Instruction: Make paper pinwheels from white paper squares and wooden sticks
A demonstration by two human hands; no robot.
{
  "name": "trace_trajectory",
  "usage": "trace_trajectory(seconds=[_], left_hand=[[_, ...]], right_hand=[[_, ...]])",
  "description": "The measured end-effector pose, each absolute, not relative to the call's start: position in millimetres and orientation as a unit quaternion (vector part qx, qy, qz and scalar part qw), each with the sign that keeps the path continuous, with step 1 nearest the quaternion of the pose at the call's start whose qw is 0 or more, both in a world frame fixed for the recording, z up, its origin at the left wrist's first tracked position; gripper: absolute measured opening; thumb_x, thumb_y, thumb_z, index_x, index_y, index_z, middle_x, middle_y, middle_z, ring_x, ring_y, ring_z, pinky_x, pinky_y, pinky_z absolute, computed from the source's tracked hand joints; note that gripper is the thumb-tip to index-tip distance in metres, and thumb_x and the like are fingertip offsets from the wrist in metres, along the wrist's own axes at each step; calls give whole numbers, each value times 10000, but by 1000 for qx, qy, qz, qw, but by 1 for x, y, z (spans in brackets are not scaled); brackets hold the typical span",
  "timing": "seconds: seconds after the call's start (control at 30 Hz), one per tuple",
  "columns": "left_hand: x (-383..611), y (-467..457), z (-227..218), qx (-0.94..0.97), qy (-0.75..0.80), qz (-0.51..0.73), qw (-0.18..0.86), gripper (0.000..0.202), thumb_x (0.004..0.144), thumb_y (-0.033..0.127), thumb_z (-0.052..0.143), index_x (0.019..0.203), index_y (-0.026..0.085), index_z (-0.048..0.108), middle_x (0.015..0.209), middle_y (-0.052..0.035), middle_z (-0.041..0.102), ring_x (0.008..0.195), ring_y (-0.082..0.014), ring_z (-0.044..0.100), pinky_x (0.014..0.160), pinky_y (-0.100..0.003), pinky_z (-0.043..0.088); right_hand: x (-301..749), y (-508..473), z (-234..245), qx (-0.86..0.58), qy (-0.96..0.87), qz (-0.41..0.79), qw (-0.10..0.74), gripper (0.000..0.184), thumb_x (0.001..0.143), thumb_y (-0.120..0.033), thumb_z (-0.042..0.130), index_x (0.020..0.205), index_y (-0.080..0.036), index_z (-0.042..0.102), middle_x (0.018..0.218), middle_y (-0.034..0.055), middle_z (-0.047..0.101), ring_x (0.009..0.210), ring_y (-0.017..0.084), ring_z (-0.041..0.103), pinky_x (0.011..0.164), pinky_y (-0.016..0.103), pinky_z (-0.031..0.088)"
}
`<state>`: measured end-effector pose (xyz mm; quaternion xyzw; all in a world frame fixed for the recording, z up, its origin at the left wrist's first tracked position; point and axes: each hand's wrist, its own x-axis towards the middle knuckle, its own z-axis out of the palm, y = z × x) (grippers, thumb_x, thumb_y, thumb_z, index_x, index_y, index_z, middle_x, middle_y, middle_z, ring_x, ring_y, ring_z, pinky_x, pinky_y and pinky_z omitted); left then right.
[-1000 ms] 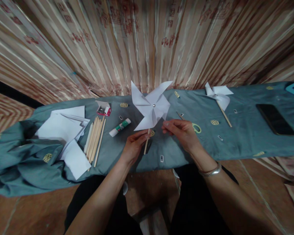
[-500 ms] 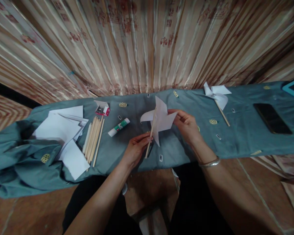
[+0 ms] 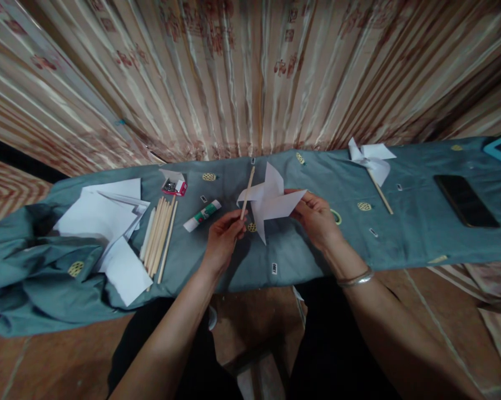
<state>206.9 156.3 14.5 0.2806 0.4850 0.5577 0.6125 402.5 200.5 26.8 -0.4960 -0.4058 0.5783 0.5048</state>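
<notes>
My left hand [image 3: 225, 236] is closed around a thin wooden stick [image 3: 248, 191], which tilts upward in front of one paper blade. A white paper pinwheel [image 3: 271, 199] is pinched at its right blade by my right hand [image 3: 315, 218]. Whether the stick is fastened to the pinwheel I cannot tell. Both are held above the cloth-covered table. A green and white glue stick [image 3: 202, 215] lies left of my left hand. Beyond my right hand, at the back, rests another paper pinwheel [image 3: 371, 158] on its own stick.
Several wooden sticks [image 3: 158, 236] lie beside white paper sheets [image 3: 100, 219] on the left. A small red and white box [image 3: 174, 183] of metal pieces stands open behind them. Scissors handle [image 3: 337, 216] shows by my right hand. A black phone [image 3: 467, 201] lies right. Curtains [image 3: 250, 83] hang behind.
My left hand has shifted left and slightly up with the stick, which moved from the pinwheel's middle to its left side. My right hand still holds the blade, a little farther right.
</notes>
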Motion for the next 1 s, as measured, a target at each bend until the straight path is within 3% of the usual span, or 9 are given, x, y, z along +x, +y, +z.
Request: trace_trajectory(seconds=[0.1, 0.27, 0.43, 0.73, 1.0], left_hand=[[210, 167, 11, 351, 506, 562, 552, 232, 666, 249, 786, 892, 196, 778, 748, 11, 680, 588, -80, 504, 545, -209, 384], [213, 186, 7, 408, 542, 568, 466, 166, 673, 191, 762, 838, 203, 776, 812, -13, 701, 750, -157, 604, 729, -276, 454], [212, 193, 7, 430, 560, 558, 436, 93, 684, 164, 750, 764, 202, 773, 796, -21, 698, 718, -163, 596, 718, -287, 441], [210, 193, 4, 451, 551, 557, 427, 130, 721, 158, 727, 827, 198, 789, 835, -34, 725, 802, -189, 630, 779, -295, 453], [209, 193, 7, 432, 543, 560, 453, 114, 729, 158, 729, 810, 195, 800, 805, -27, 719, 765, -174, 611, 734, -280, 443]], right_hand=[[397, 200, 26, -489, -389, 592, 510, 300, 599, -441, 807, 782, -230, 697, 764, 12, 742, 791, 207, 703, 680, 316, 564], [385, 198, 21, -485, -401, 592, 504, 289, 626, -463, 785, 784, -240, 693, 763, 14, 741, 826, 221, 703, 690, 321, 565], [374, 195, 19, -479, -413, 608, 480, 312, 609, -488, 799, 757, -228, 709, 817, 28, 758, 814, 221, 697, 692, 328, 559], [364, 193, 16, -474, -412, 619, 472, 314, 619, -485, 787, 796, -229, 744, 791, 20, 752, 735, 187, 680, 673, 314, 545], [357, 192, 12, -441, -456, 617, 465, 209, 700, -415, 764, 808, -237, 745, 730, -16, 687, 687, 141, 621, 674, 283, 528]])
